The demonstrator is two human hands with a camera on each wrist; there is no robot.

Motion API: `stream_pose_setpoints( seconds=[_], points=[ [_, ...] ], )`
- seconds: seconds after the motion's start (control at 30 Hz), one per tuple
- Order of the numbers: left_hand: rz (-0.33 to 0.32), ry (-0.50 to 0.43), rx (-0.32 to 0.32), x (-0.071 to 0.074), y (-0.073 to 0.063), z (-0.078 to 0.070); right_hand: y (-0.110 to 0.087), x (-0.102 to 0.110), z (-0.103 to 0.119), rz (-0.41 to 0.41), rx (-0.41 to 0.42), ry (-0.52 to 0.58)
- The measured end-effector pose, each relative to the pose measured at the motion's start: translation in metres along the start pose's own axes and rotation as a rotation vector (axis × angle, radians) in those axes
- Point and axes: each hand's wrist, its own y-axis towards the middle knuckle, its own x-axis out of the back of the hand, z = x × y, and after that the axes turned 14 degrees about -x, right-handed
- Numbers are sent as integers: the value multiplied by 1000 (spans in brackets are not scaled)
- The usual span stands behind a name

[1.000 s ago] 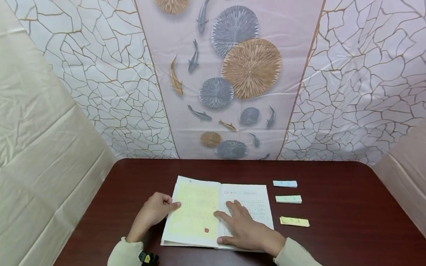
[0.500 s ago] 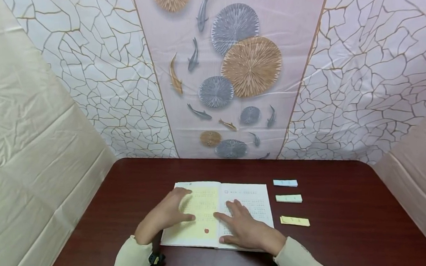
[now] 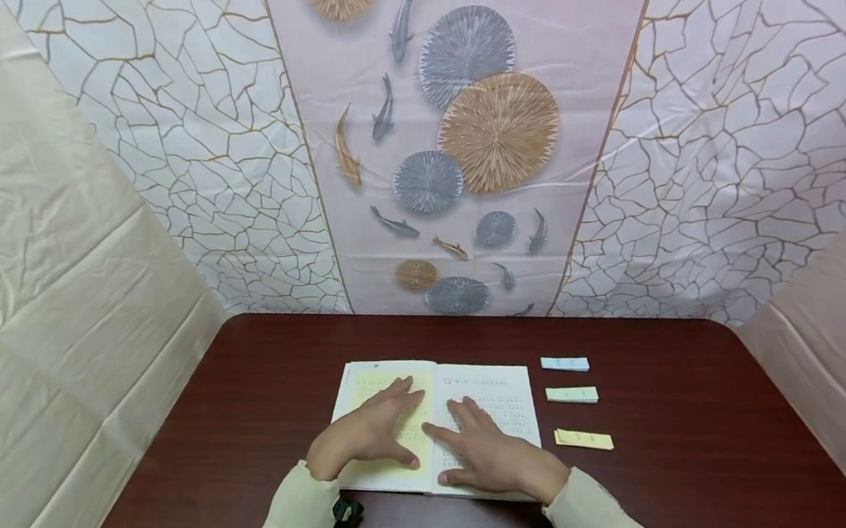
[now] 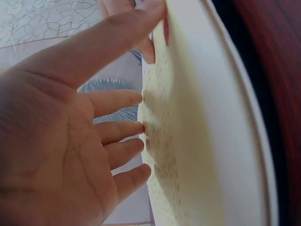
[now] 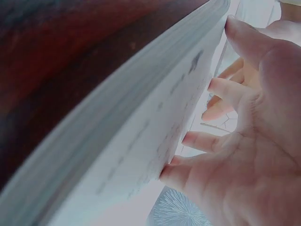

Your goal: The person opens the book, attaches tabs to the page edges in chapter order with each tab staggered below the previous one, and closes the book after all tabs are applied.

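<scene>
An open book lies on the dark red table, its left page pale yellow inside a white border, its right page white with printed lines. My left hand spreads over the yellow page, thumb toward the lower inner part; in the left wrist view the fingertips touch the page. Across the fold, my right hand rests with spread fingers on the white page. In the right wrist view its fingertips press on the paper, and the book's page edges show as a thick block.
To the right of the book lie three small strips in a column: blue, green and yellow. A patterned cloth hangs behind the table, with plain cream cloth at the left.
My left hand has let go of the left page's outer edge and slid rightward across the yellow page toward the fold, fingers spreading. The page has settled flatter. The right hand has stayed in place.
</scene>
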Motion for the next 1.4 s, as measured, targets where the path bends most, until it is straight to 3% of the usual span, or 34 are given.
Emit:
stream_pose_setpoints(
  seconds=[0.2, 0.43, 0.6, 0.73, 0.83, 0.93, 1.07, 1.4],
  points=[
    [38, -2, 37, -3, 4, -2, -2, -1, -2, 11, 4, 34],
    [20, -52, 90, -5, 5, -4, 0, 1, -9, -3, 37, 56],
    [11, -92, 99, -5, 5, -5, 0, 16, -25, -92, 28, 158],
    [10, -92, 104, -5, 6, -6, 0, 34, -52, -250, -27, 147],
    [12, -86, 105, -5, 7, -7, 1, 48, -80, -315, -114, 153],
    [18, -90, 95, -5, 8, -7, 1, 57, -111, -303, -231, 185],
    [30, -101, 90, -6, 9, -7, 1, 61, -144, -279, -322, 171],
    [34, -89, 111, -3, 8, -7, 2, 65, -178, -287, -322, 59]
  ],
)
